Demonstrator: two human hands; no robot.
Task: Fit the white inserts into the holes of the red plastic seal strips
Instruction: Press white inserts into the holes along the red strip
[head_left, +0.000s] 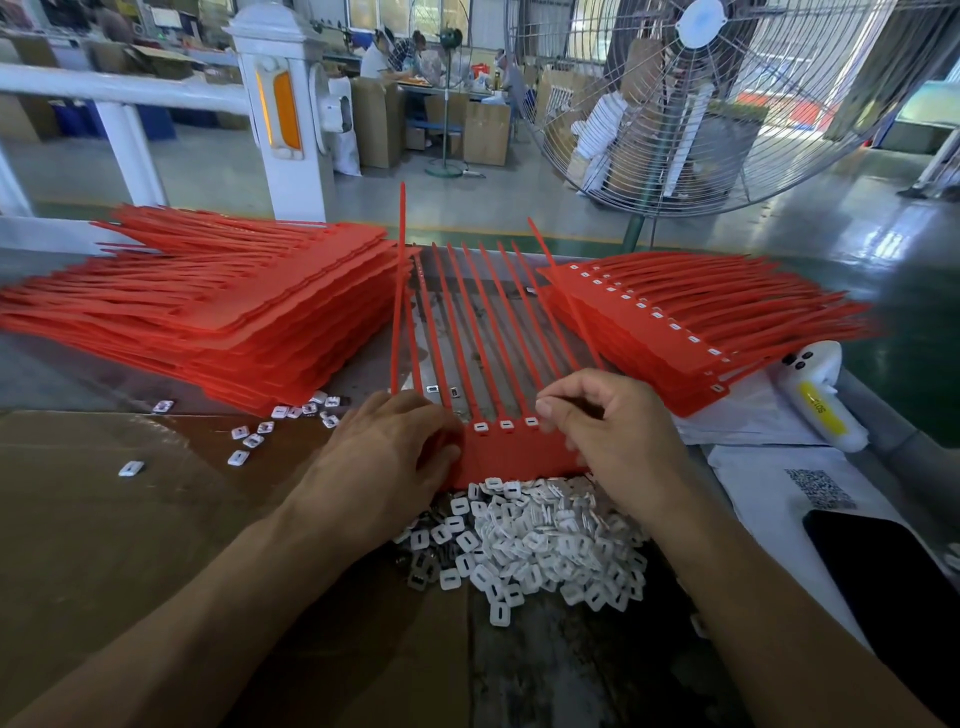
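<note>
Both hands (395, 447) (608, 431) curl, seemingly pinching the red strip (514, 457)

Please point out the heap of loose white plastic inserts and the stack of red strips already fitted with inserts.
heap of loose white plastic inserts (540, 545), head view, middle of heap.
stack of fitted red plastic strips (670, 348), head view, top strip's flat tab.

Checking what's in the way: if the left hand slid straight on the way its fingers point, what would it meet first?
The left hand points right along the red seal strip. It would likely meet the fitted white inserts first, then the right hand; depth is unclear.
</note>
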